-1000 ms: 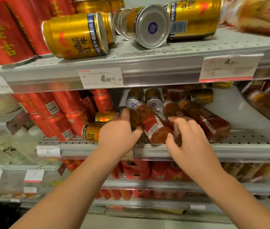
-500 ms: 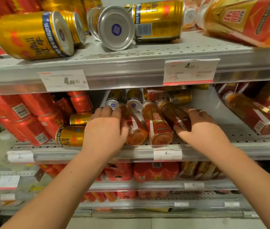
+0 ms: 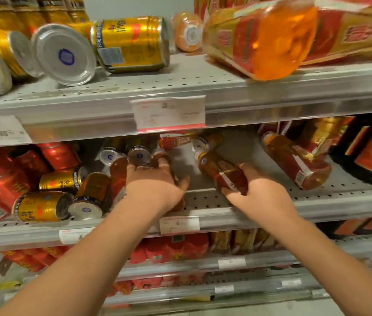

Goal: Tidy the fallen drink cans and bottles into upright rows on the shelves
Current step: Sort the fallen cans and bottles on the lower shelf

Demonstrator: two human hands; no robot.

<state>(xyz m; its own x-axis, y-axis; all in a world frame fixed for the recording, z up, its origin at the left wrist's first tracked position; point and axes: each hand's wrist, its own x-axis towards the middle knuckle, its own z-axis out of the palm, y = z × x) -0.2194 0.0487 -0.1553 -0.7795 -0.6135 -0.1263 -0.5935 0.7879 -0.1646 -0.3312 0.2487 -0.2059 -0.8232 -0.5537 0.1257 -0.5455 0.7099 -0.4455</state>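
Head camera: you have both hands in the jumbled middle shelf [image 3: 271,201]. Your right hand [image 3: 255,192] is wrapped around the base of a red-labelled bottle [image 3: 222,172], which slants with its cap pointing up and left toward the back of the shelf. Your left hand [image 3: 155,185] is curled over a brown bottle [image 3: 161,155] lying on the shelf, thumb spread to the right and most of that bottle hidden under your palm. Just left of it, gold cans [image 3: 43,206] lie on their sides beside toppled red cans [image 3: 5,185]. To the right, apart from your hands, a third bottle [image 3: 294,163] lies slanted. On the top shelf [image 3: 180,87], top-shelf cans [image 3: 132,42] lie on their sides near a large orange bottle [image 3: 271,39], blurred and also down. A price tag [image 3: 169,112] hangs on the front edge.
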